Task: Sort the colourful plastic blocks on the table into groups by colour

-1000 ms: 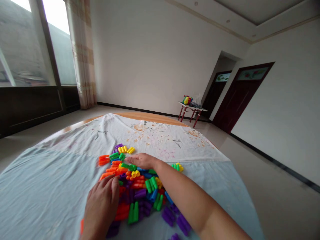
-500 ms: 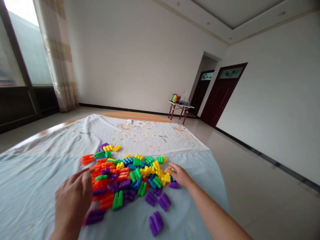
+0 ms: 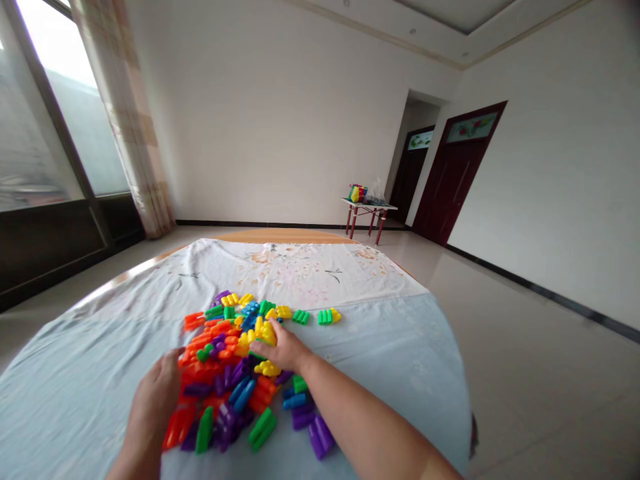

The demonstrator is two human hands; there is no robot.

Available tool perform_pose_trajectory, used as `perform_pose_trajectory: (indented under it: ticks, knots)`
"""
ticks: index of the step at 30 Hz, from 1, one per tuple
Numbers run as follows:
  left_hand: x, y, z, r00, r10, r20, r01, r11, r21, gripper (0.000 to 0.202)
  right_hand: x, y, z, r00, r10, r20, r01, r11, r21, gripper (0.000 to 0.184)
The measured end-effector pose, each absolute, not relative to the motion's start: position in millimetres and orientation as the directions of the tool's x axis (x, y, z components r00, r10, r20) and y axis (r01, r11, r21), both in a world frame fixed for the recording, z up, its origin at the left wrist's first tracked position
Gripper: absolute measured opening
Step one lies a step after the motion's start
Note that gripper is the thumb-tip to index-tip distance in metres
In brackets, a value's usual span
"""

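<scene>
A heap of small plastic building blocks (image 3: pixel 230 360) in orange, purple, green, yellow and blue lies on a pale blue cloth (image 3: pixel 390 360) over a round table. My right hand (image 3: pixel 280 348) lies across the right side of the heap, fingers stretched flat over yellow blocks (image 3: pixel 267 368). My left hand (image 3: pixel 157 393) rests at the heap's left edge, fingers extended and touching orange blocks (image 3: pixel 176 427). A few green and yellow blocks (image 3: pixel 326 316) sit apart at the far right of the pile.
A white flowered cloth (image 3: pixel 300 267) covers the table's far half. Beyond stand a small red-legged side table (image 3: pixel 367 212) with coloured items, dark red doors (image 3: pixel 460 170), a curtain (image 3: pixel 125 120) and large windows on the left. Tiled floor lies to the right.
My right hand has swept leftward from the right of the pile, pushing blocks into a tighter heap. My left hand shifted slightly right against the heap. The view has shifted a little.
</scene>
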State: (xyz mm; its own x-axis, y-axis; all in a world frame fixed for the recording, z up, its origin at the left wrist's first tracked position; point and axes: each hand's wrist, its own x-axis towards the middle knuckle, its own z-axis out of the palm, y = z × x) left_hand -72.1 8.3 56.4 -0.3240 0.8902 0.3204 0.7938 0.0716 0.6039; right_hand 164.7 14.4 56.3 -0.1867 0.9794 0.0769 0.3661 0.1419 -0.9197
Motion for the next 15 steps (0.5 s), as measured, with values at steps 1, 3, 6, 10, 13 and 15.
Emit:
perform_pose_trajectory:
  ticks: [1, 3, 6, 10, 13, 15]
  knots:
    - [-73.8, 8.1, 58.0, -0.349, 0.899, 0.264, 0.764, 0.11, 0.635, 0.06, 161.6, 17.7, 59.6, -0.219, 0.968, 0.121, 0.343, 0.192, -0.92, 0.083]
    - [-79.7, 7.0, 59.9, -0.367, 0.914, 0.175, 0.718, 0.158, 0.678, 0.062, 169.8, 25.1, 64.4, -0.183, 0.954, 0.237, 0.364, 0.289, -0.885, 0.069]
    - [-90.5, 2.9, 57.5, -0.359, 0.926, 0.117, 0.686, 0.176, 0.706, 0.063, 213.9, 35.4, 63.5, 0.085, 0.951, 0.298, 0.624, 0.182, -0.76, 0.048]
    - [-95.1, -2.0, 44.0, -0.37, 0.923, 0.105, 0.65, 0.177, 0.739, 0.063, 275.5, 38.6, 46.7, 0.35, 0.914, 0.206, 0.809, -0.184, -0.558, 0.038]
    - [-91.7, -2.6, 32.3, -0.391, 0.912, 0.127, 0.625, 0.161, 0.764, 0.061, 275.7, 37.5, 34.1, 0.333, 0.926, 0.179, 0.817, -0.188, -0.546, 0.031]
    - [-90.1, -2.5, 27.1, -0.4, 0.904, 0.152, 0.617, 0.143, 0.774, 0.06, 253.9, 38.5, 31.5, 0.259, 0.95, 0.178, 0.826, -0.122, -0.55, 0.033]
